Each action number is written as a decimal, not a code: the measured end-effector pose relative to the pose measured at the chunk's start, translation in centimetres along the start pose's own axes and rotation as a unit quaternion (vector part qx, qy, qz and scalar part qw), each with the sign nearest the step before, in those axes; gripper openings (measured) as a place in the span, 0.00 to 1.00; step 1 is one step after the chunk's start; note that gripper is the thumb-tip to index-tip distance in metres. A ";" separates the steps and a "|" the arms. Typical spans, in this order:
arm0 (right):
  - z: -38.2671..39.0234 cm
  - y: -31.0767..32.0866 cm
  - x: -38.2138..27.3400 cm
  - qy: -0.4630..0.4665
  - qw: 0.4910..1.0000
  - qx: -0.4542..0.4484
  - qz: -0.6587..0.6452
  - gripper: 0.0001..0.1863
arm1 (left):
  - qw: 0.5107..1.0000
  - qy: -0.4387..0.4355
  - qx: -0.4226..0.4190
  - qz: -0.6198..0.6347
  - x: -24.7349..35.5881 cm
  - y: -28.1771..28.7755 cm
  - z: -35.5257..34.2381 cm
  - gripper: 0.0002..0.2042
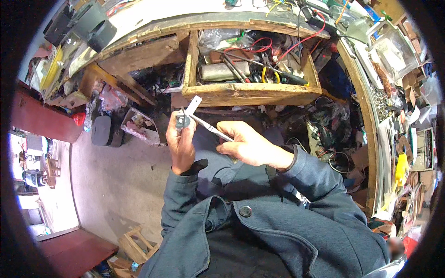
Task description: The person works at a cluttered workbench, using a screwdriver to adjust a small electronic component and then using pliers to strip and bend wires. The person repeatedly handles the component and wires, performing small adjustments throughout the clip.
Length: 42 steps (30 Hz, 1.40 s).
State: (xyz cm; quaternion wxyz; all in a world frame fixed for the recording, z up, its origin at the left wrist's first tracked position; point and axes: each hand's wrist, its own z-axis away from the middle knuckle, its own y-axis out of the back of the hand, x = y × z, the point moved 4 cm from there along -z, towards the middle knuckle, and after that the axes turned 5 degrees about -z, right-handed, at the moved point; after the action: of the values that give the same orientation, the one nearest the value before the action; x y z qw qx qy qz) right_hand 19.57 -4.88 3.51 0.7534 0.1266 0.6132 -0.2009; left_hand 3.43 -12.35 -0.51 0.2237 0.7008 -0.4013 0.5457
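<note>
My left hand [182, 150] is raised in front of the open drawer, its fingers closed around a small dark round part [181, 121]. From that part a flat whitish tab [194, 104] with a hole near its end sticks up. My right hand [246, 144] grips a slim silvery tool [212, 127], possibly tweezers, between thumb and fingers. Its tip points up and left, close to the base of the tab; whether they touch I cannot tell.
Beyond my hands a wooden drawer [250, 95] stands open, full of tools, among them yellow-handled pliers [265, 74] and red wires. Above it runs the cluttered workbench [157, 21]. At left on the floor are a dark case [107, 131] and an open box [141, 127].
</note>
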 end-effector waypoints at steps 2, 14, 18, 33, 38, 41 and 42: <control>0.0 -0.2 0.2 -0.023 0.996 -0.022 -0.081 0.09 | 1.000 0.003 -0.006 -0.006 0.2 -0.1 0.0 0.03; -0.2 -0.2 0.2 -0.058 0.992 -0.010 -0.110 0.07 | 0.996 -0.017 0.010 0.089 -0.7 0.1 0.0 0.14; 0.2 -0.6 0.3 -0.032 0.996 -0.012 -0.080 0.07 | 0.995 0.008 -0.017 0.095 -0.5 0.5 -0.6 0.21; 1.3 -3.0 0.0 0.014 0.998 -0.051 -0.020 0.07 | 0.988 0.061 0.007 0.139 -1.6 0.2 -0.6 0.19; 1.4 -3.3 -0.1 -0.079 0.987 -0.090 -0.108 0.06 | 0.992 0.051 0.018 0.118 -1.2 0.1 -0.5 0.21; 1.7 -3.7 0.5 -0.113 0.965 -0.126 -0.201 0.09 | 0.989 0.016 0.031 0.144 -0.8 -0.4 -0.7 0.25; 1.7 -3.9 0.8 -0.122 0.953 -0.138 -0.240 0.09 | 0.989 -0.007 0.005 0.148 -0.4 -0.6 -0.8 0.26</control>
State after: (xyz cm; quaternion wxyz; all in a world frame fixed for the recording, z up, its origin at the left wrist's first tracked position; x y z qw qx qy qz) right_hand 19.41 -9.23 3.30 0.7619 -0.1552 0.5508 -0.3033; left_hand 3.42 -11.28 -0.62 0.1341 0.6387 -0.4997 0.5695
